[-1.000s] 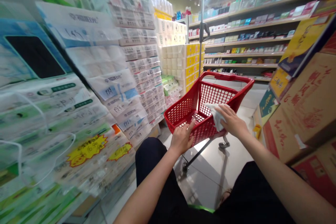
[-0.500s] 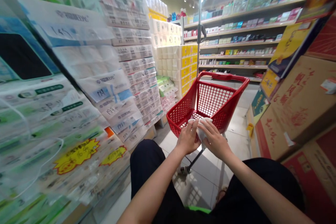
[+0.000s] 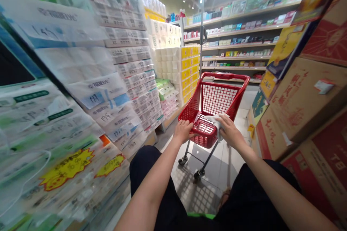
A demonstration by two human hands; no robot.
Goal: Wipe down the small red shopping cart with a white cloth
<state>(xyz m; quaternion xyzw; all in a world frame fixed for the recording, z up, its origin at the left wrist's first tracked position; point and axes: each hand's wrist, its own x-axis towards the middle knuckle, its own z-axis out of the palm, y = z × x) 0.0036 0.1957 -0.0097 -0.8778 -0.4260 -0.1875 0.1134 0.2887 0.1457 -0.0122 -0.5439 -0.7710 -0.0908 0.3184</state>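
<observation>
In front of my knees stands a red plastic shopping cart (image 3: 221, 97) with a grid basket on grey metal legs with black wheels. My left hand (image 3: 184, 131) grips the left side of the basket's near end, fingers curled over its rim. A white cloth (image 3: 215, 120) drapes over the rim at the near right corner. My right hand (image 3: 228, 130) is closed on the cloth, pressing it against that corner; its fingertips are partly hidden.
Stacked white tissue packs (image 3: 116, 90) line the left side, some with yellow price tags (image 3: 67, 168). Cardboard cartons (image 3: 306, 94) rise on the right. Behind the cart are shelves of small boxed goods (image 3: 235, 43) and a metal pole (image 3: 202, 14). Pale floor tiles lie below.
My hands, together on the cloth before, have parted. The left has moved onto the cart's left rim, and the right keeps the cloth at the right corner. The view has shifted slightly right.
</observation>
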